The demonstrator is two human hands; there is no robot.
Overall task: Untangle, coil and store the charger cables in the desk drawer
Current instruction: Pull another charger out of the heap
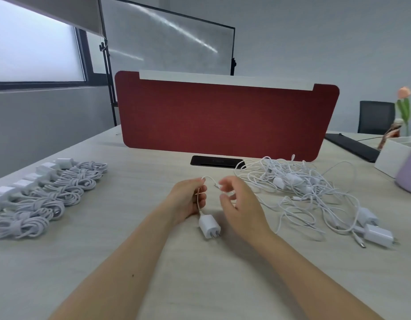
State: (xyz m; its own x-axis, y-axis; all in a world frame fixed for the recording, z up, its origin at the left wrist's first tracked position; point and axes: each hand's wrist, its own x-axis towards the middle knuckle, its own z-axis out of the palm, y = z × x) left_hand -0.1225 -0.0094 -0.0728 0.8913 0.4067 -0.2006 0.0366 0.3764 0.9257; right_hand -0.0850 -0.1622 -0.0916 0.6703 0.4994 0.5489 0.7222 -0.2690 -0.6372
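Observation:
My left hand (pixel 187 199) grips a white charger cable (pixel 209 178) near its plug end, and the white charger block (pixel 208 225) hangs just below it over the desk. My right hand (pixel 236 199) is beside it with curled fingers, pinching the same cable near its free end; the hand is blurred. A tangled pile of white cables and chargers (pixel 303 192) lies to the right. Several coiled cables with their chargers (pixel 45 195) lie in a row on the left of the desk.
A red felt divider (pixel 223 118) stands across the back of the desk, with a black cable slot (pixel 216 161) in front of it. A white box (pixel 393 155), a purple object (pixel 409 172) and a black keyboard (pixel 352 144) sit at the far right.

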